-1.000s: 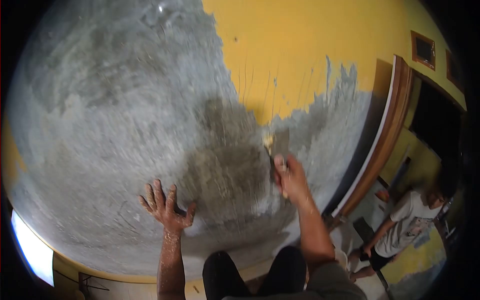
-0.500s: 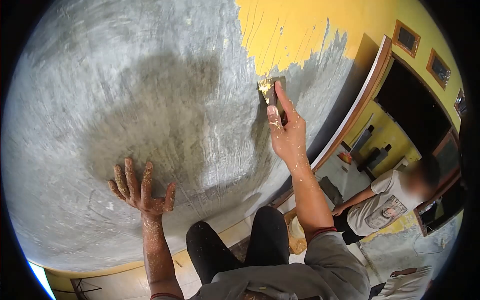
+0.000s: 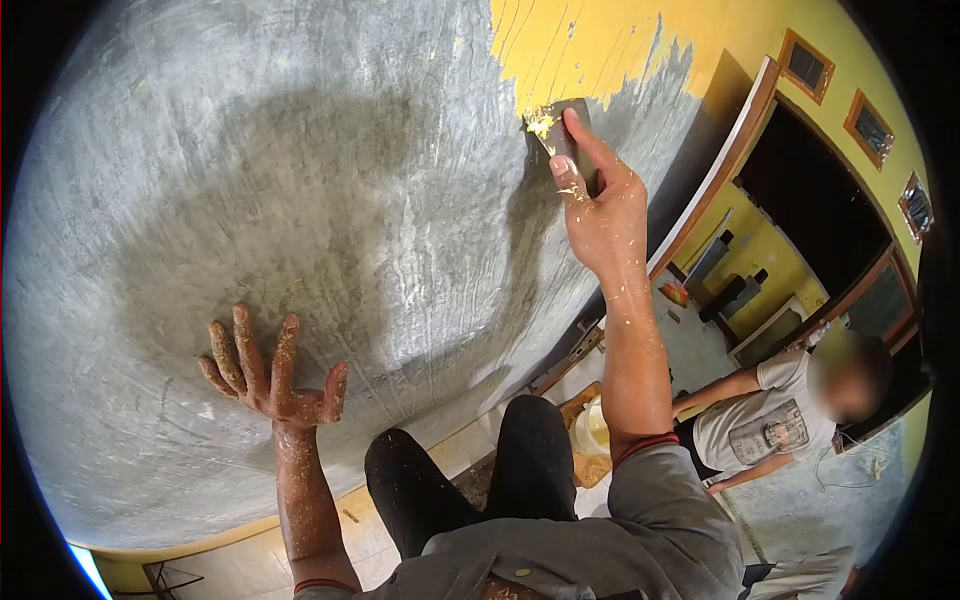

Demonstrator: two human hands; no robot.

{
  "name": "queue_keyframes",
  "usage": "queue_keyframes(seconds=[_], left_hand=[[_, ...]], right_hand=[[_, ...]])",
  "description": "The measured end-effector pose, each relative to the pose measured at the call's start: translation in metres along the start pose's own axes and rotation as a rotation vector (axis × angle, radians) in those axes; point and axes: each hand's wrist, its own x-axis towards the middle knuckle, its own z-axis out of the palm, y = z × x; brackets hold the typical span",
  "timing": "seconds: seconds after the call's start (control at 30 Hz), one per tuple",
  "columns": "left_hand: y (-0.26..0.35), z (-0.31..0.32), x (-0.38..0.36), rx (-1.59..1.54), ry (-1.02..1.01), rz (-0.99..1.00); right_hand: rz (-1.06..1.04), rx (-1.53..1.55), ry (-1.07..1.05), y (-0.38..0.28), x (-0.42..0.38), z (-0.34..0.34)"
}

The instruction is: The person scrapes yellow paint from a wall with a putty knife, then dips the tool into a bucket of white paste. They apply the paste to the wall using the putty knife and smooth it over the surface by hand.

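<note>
My right hand (image 3: 605, 205) grips a flat dark scraper (image 3: 562, 135), its blade against the wall at the lower edge of the yellow paint (image 3: 570, 50). Yellow flakes are heaped on the blade, and more specks cling to the hand and forearm. Lower on the left, my left hand (image 3: 265, 375) has its fingers spread at the bare grey wall (image 3: 400, 210), holding nothing. Flakes cover its fingers and wrist as well.
A person (image 3: 775, 415) in a printed light shirt stands at the right, near a doorway frame (image 3: 715, 170). Part of another person (image 3: 805, 578) shows below. A white bucket (image 3: 592, 428) stands on the floor beyond my knees.
My right hand and the scraper have moved up the wall, closer into the yellow paint. The person at the right has shifted, with a second arm now showing. My left hand stays spread at the wall.
</note>
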Motion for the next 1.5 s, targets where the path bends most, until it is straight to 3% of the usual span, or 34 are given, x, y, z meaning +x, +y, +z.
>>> queue_keyframes(seconds=[0.3,0.43,0.5,0.57,0.6,0.7,0.73,0.8,1.03,1.17,1.3,1.37,1.4,1.5], left_hand=[[0.002,0.001,0.001,-0.007,-0.003,0.003],[0.002,0.0,0.001,-0.019,0.0,-0.004],[0.001,-0.001,0.001,-0.013,-0.01,-0.002],[0.002,-0.001,0.001,-0.018,-0.005,0.001],[0.003,-0.001,0.0,-0.021,-0.011,-0.005],[0.002,0.001,0.001,-0.032,0.014,0.003],[0.002,0.001,0.0,-0.031,0.012,-0.001],[0.0,0.002,0.0,-0.026,0.007,-0.001],[0.001,0.002,0.0,-0.034,0.017,0.001],[0.0,0.001,-0.002,-0.049,0.005,-0.004],[0.0,-0.001,0.0,-0.049,0.012,0.003],[0.0,-0.002,0.0,-0.046,-0.012,0.002],[-0.001,-0.002,0.0,-0.042,-0.011,0.005],[0.0,-0.002,-0.001,-0.06,-0.015,-0.01]], right_hand=[[-0.058,0.001,0.067,-0.006,0.012,0.003],[0.028,-0.067,0.001,-0.003,-0.015,0.005],[-0.071,-0.072,0.048,-0.011,0.001,0.004],[0.149,-0.141,-0.025,-0.033,0.015,-0.005],[0.03,-0.033,0.046,-0.015,0.011,0.003],[-0.116,-0.101,0.037,0.0,-0.014,0.007],[0.005,-0.055,0.01,0.0,-0.013,0.007],[0.039,-0.068,0.015,-0.033,0.012,-0.001],[-0.133,-0.064,0.03,-0.002,-0.004,0.009],[-0.057,-0.065,0.025,-0.027,0.026,0.0],[-0.04,-0.081,-0.021,-0.009,0.006,0.003],[-0.205,-0.004,0.08,-0.005,0.025,0.008],[-0.066,-0.075,0.025,-0.028,0.035,0.0],[-0.051,-0.046,-0.007,-0.026,0.028,-0.002]])
